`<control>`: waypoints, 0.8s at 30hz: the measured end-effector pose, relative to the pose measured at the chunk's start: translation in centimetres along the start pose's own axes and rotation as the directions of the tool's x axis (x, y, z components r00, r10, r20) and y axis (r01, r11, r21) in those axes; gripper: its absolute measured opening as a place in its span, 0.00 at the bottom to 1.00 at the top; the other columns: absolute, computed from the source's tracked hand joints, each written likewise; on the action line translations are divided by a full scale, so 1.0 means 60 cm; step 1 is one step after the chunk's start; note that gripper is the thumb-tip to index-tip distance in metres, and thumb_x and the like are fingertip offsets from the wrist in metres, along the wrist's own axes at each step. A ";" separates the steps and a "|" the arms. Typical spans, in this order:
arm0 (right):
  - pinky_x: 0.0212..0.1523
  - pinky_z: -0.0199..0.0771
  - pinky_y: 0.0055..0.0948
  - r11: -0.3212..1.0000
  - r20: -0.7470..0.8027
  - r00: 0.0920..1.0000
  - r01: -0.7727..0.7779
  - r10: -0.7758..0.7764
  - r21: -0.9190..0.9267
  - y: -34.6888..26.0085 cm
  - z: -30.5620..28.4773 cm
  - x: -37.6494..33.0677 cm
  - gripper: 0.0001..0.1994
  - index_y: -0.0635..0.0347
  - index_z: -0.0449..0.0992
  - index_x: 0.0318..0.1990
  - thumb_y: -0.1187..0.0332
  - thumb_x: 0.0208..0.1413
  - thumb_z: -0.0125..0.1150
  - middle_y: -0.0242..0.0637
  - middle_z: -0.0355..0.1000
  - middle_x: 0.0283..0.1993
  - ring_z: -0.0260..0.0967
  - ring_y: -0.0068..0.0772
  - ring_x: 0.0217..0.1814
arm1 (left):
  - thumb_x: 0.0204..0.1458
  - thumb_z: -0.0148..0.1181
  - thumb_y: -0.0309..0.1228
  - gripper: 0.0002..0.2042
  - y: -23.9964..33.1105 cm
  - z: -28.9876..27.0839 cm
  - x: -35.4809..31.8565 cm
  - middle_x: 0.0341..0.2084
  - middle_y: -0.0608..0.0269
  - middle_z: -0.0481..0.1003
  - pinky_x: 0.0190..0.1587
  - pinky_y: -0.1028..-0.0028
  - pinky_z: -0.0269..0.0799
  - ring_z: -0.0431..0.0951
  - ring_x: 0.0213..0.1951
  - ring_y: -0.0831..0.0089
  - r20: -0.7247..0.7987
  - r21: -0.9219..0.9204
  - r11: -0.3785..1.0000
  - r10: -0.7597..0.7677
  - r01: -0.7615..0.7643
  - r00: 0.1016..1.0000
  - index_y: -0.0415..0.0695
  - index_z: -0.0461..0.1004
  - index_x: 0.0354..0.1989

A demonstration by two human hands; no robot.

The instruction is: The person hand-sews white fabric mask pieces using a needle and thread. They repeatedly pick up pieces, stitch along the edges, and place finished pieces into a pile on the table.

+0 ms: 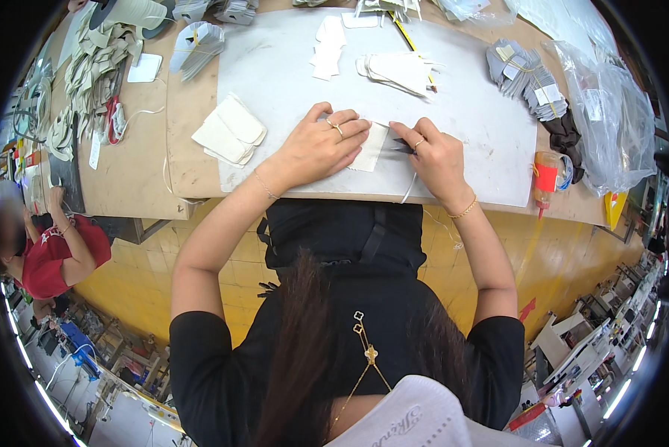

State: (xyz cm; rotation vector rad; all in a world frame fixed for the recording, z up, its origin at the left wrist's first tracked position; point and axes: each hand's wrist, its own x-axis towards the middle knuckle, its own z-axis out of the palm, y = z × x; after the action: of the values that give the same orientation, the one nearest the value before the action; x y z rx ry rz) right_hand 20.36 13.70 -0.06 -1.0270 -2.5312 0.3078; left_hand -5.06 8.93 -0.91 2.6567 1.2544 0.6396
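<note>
Grey cutting mat [275, 67] on a brown workbench, near its front edge: left hand [316, 149] presses flat, fingers spread, on a cream cut piece [369, 147]; right hand [439, 158] pinches a small dark tool [403, 145] (possibly a blade) touching it. A slip could likely nick the left fingertips.

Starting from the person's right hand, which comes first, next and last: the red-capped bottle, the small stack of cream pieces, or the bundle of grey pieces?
From the right hand:
1. Red-capped plastic bottle, to its right at the table's edge.
2. Bundle of grey cut pieces tied with a band, up and to the right.
3. Small stack of cream cut pieces, far across on the left.
</note>
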 end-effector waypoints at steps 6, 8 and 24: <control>0.24 0.71 0.29 0.991 0.002 0.993 0.117 -0.117 -0.062 0.003 0.002 0.003 0.24 0.45 0.84 0.51 0.78 0.44 0.64 0.29 0.64 0.30 0.67 0.27 0.22 | 0.54 0.66 0.30 0.14 0.000 -0.001 0.001 0.53 0.69 0.77 0.57 0.61 0.65 0.74 0.56 0.70 0.030 -0.026 0.999 -0.020 0.021 0.999 0.44 0.79 0.50; 0.24 0.70 0.27 0.985 0.026 0.989 0.146 -0.144 -0.097 0.004 0.000 0.005 0.17 0.49 0.84 0.49 0.72 0.50 0.63 0.29 0.64 0.31 0.68 0.25 0.23 | 0.54 0.65 0.31 0.14 -0.001 0.000 0.002 0.52 0.69 0.77 0.57 0.61 0.65 0.74 0.55 0.72 0.001 -0.016 1.000 -0.007 0.007 1.000 0.43 0.79 0.49; 0.34 0.76 0.29 0.992 0.188 0.977 -0.110 0.097 0.060 -0.010 -0.021 0.012 0.18 0.56 0.83 0.52 0.73 0.52 0.66 0.35 0.75 0.36 0.76 0.33 0.31 | 0.54 0.68 0.37 0.16 -0.029 -0.001 0.031 0.46 0.66 0.75 0.56 0.59 0.65 0.74 0.51 0.66 0.039 0.042 0.999 0.021 -0.023 0.999 0.46 0.78 0.49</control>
State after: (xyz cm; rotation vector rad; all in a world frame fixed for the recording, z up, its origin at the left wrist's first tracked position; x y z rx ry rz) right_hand 20.09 13.86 1.49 -1.1528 -2.6128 0.5418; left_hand -5.24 11.45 -0.79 2.7069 1.2441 0.5682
